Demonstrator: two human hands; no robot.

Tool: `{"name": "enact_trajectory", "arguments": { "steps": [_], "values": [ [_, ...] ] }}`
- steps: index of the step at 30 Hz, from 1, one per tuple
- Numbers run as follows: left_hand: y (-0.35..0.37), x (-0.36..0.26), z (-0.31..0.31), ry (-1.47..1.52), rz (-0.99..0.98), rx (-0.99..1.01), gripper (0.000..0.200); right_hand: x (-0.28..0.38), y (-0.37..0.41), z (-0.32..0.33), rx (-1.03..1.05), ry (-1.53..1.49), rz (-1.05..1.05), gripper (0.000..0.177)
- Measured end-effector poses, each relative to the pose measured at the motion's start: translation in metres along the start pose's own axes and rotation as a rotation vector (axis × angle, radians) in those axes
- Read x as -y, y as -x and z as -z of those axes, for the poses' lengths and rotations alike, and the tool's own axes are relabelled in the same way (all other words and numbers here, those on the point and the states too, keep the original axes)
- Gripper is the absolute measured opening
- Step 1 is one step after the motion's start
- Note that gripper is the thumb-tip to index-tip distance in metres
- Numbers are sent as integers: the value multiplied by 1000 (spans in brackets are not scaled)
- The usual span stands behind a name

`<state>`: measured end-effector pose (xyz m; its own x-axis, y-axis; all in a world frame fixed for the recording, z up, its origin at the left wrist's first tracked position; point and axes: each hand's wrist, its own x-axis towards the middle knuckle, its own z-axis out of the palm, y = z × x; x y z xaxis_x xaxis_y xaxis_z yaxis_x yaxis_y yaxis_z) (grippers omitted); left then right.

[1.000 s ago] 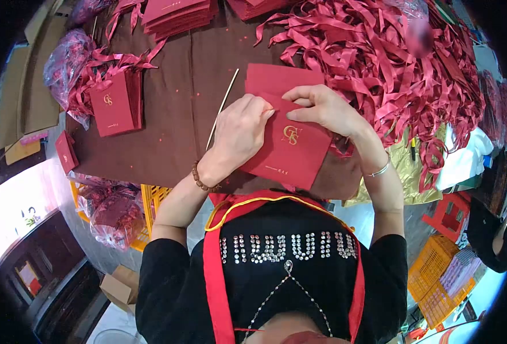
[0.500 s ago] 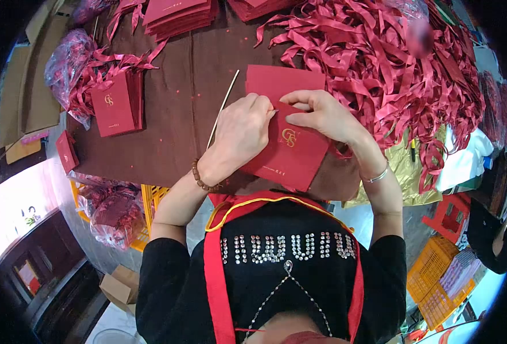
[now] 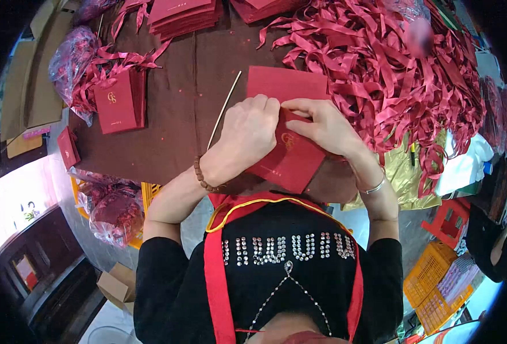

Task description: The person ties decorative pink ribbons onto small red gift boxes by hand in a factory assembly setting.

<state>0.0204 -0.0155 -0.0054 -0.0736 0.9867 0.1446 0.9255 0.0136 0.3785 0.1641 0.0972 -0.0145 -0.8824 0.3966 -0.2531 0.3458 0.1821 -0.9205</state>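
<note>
**Both hands at the top edge of a red paper bag**

We see the red bag [image 3: 292, 163] lying flat and tilted at the near edge of the brown-covered table [image 3: 173, 137], just in front of the person's chest. Its gold emblem [image 3: 288, 140] is half hidden by fingers. The left hand [image 3: 247, 135], with a bead bracelet [image 3: 203, 175] at the wrist, is curled over the bag's upper left corner and pinches it. The right hand [image 3: 321, 125] grips the top edge from the other side, and the fingertips of the two hands almost meet. We cannot tell whether anything small is held between them.

Under the bag's far end lies a second flat red piece [image 3: 288, 83]. A thin pale stick [image 3: 224, 109] rests on the cloth just left of the left hand. A big heap of red ribbons [image 3: 391, 63] fills the right side of the table, and a small stack of matching bags [image 3: 117, 105] stands well apart on the left.

We judge that the work is on the bag's mouth, folding it or fitting it for a ribbon. The next move calls for a firm hold on the edge and fine finger work.
</note>
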Motion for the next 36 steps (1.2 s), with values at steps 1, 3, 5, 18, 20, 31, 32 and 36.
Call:
{"name": "enact_trajectory", "arguments": {
  "steps": [1,3,5,18,20,31,32,36],
  "values": [
    [0,-2,0,-62,-40,-6,10,3,1,0,10,35,-19,36],
    [0,-5,-4,-96,-58,-31,12,6,1,0,15,24,-25,36],
    [0,-6,-5,-130,-77,-54,14,10,2,0,17,12,-31,35],
    [6,0,5,439,-24,-181,19,3,2,4,38,-92,-28,32],
    [8,4,1,410,-47,-179,19,4,4,5,49,-88,-18,33],
    [0,19,29,933,382,284,17,2,10,-2,121,-77,91,25],
    [-1,24,29,932,386,281,17,6,11,-2,126,-77,93,25],
    [-3,38,25,593,-4,546,15,16,15,-5,205,69,35,17]
  ]
}}
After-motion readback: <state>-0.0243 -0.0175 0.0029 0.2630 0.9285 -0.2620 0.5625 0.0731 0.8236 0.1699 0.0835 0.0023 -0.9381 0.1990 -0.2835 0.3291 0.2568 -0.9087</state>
